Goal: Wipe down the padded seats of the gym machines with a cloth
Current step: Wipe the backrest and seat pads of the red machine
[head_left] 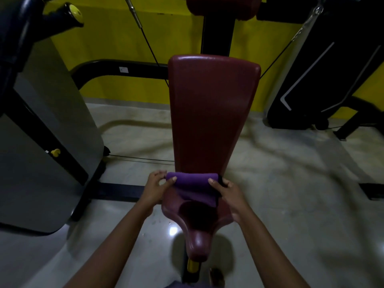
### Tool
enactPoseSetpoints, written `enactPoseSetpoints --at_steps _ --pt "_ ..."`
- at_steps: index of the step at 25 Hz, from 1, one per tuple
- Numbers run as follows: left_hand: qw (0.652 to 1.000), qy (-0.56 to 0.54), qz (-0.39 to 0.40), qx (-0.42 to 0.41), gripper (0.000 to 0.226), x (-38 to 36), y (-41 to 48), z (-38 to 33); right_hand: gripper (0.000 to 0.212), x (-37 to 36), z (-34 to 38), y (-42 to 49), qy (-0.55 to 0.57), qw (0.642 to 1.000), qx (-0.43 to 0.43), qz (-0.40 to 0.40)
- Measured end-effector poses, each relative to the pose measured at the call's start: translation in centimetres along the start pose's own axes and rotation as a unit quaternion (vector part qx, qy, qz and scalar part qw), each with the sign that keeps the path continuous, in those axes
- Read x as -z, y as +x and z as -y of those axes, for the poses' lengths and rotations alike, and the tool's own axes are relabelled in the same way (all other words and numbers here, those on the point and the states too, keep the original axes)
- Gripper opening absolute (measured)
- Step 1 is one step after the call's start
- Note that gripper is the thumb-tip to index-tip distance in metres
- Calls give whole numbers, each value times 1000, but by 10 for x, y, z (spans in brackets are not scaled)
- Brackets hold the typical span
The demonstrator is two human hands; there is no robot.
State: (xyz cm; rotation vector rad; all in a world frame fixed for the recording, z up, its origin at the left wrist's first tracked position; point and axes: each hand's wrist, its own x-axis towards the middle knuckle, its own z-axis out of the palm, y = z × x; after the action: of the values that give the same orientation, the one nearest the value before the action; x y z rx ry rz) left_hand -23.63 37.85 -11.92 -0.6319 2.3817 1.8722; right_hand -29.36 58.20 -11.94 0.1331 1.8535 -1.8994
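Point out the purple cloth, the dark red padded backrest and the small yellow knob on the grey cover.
purple cloth (pixel 192 180), head view, middle of its rolled fold.
dark red padded backrest (pixel 212 113), head view, centre of the pad.
small yellow knob (pixel 55 152), head view, its round head.

I cannot see where the seat (pixel 199 235) meets the backrest (pixel 212 111) under the purple cloth (pixel 192 180), the upper pad (pixel 222 7) is cut by the top edge, and the white label (pixel 123 69) is too small to read.
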Motion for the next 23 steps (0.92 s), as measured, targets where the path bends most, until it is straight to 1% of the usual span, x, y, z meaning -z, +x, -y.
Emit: enactPoseSetpoints --at_steps 1,2,3,4,5,6,8,9,10,12,13,14,15,16,17,19,20,21,23 --pt "998 -26 -19 -46 18 2 0 -11 6 0 16 1 4 1000 29 3" --pt "993 -65 -25 -94 21 6 3 -25 5 0 36 4 14 998 59 4" --pt "987 -84 -20 -136 31 10 7 -41 7 0 59 11 25 996 88 3" --pt "984 -85 -11 -157 42 11 14 -55 11 -1 77 22 36 994 104 -1" --pt "985 -83 -3 -151 52 8 23 -64 17 -6 89 33 25 994 104 -12" --pt "988 -82 0 -128 56 3 33 -67 26 -11 92 43 -13 995 91 -34" --pt "991 -111 -16 -78 61 -14 46 -65 41 -15 64 61 -132 986 49 -91" --pt "990 -128 -24 -45 62 -21 48 -62 47 -17 45 61 -177 976 50 -118" --pt "990 -136 -28 -14 62 -27 50 -60 53 -21 28 54 -193 970 75 -130" --pt "988 -149 -18 26 57 -36 51 -63 64 -34 6 43 -178 968 151 -96" --pt "983 -182 8 36 50 -41 52 -66 68 -41 1 44 -168 968 173 -75" --pt "973 -222 44 46 43 -45 53 -70 71 -47 -1 47 -159 966 191 -74" --pt "965 -245 83 52 38 -46 52 -77 72 -51 -1 53 -142 961 214 -98" --pt "961 -244 117 55 39 -45 53 -83 69 -53 -1 60 -113 957 232 -132" --pt "963 -217 150 55 41 -41 55 -91 63 -55 0 65 -70 953 243 -165" --pt "970 -119 205 46 40 -29 68 -102 49 -61 -1 77 24 947 250 -201" --pt "974 -68 214 29 36 -21 77 -105 45 -65 -1 83 53 942 251 -214" --pt "980 -32 199 0 31 -13 87 -107 43 -71 2 90 69 937 255 -228" --pt "993 1 99 -69 32 10 111 -98 40 -80 12 107 86 920 266 -275"
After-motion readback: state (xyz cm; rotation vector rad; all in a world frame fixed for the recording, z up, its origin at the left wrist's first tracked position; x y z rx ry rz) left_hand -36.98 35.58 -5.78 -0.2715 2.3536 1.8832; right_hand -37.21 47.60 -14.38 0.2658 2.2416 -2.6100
